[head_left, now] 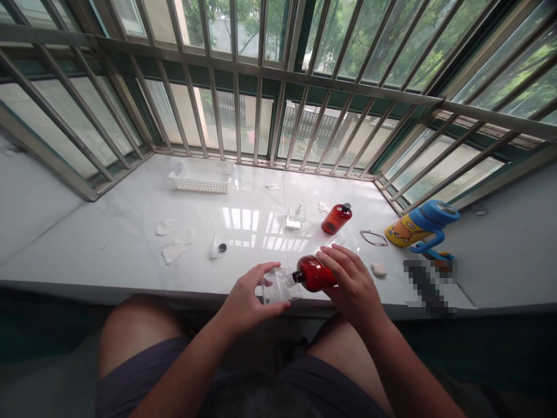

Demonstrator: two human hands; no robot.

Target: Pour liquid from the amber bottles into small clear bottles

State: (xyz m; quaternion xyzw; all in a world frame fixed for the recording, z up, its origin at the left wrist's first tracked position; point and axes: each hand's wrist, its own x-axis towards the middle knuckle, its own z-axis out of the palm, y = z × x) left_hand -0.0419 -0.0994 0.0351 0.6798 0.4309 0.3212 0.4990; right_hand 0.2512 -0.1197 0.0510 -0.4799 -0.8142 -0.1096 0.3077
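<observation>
My left hand is wrapped round a clear square bottle, tilted with its neck toward the right. In my right hand is a red bottle, tipped nearly level so that its dark mouth meets the clear bottle's neck. Whether liquid is flowing between them I cannot make out. Behind them, a second red bottle with a black cap lies tilted on the white sill, and another clear bottle stands to its left. A small clear container lies beside a black cap at left.
A white perforated basket sits at the back by the barred window. Crumpled tissues lie at left. On the right are a blue and yellow flask, a dark cord loop and a small white block.
</observation>
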